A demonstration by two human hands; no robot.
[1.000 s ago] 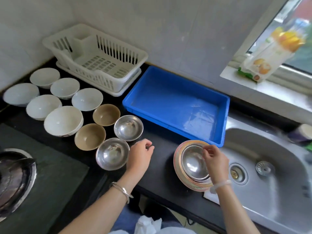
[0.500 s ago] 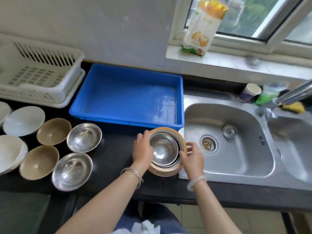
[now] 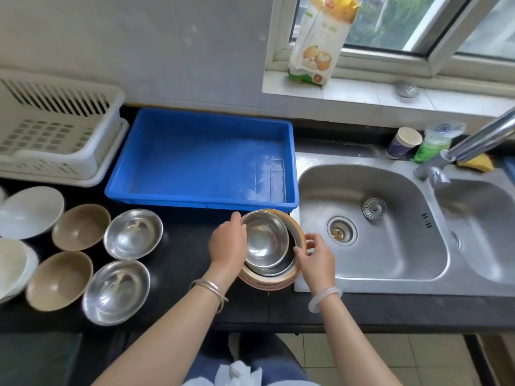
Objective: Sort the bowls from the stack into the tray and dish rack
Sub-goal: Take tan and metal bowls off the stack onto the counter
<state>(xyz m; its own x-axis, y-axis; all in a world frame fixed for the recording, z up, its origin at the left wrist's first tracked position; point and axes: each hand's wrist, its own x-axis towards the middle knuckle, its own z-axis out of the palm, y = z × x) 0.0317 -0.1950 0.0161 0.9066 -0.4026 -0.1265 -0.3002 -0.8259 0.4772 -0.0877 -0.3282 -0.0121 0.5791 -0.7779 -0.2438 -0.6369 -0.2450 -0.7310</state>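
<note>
A stack of bowls (image 3: pixel 299 240) stands on the black counter in front of the blue tray (image 3: pixel 200 157), with an orange-rimmed bowl at the bottom. The top steel bowl (image 3: pixel 264 240) is tilted up out of the stack. My left hand (image 3: pixel 227 245) grips its left rim. My right hand (image 3: pixel 316 259) holds the right edge of the stack, fingers on the rims of the bowls. The white dish rack (image 3: pixel 55 132) sits left of the tray. Neither the tray nor the visible part of the rack holds anything.
Two steel bowls (image 3: pixel 133 234) (image 3: pixel 116 292), two tan bowls (image 3: pixel 80 227) (image 3: pixel 59 280) and white bowls (image 3: pixel 30 211) lie spread on the counter at left. A steel sink (image 3: pixel 370 227) with a tap (image 3: pixel 468 146) lies right of the stack. A cup (image 3: pixel 404 143) and a sponge (image 3: pixel 476 162) stand behind the sink.
My left hand moved from the counter to the stack and took the top steel bowl's rim. That bowl now tilts up. The view swung right towards the sink.
</note>
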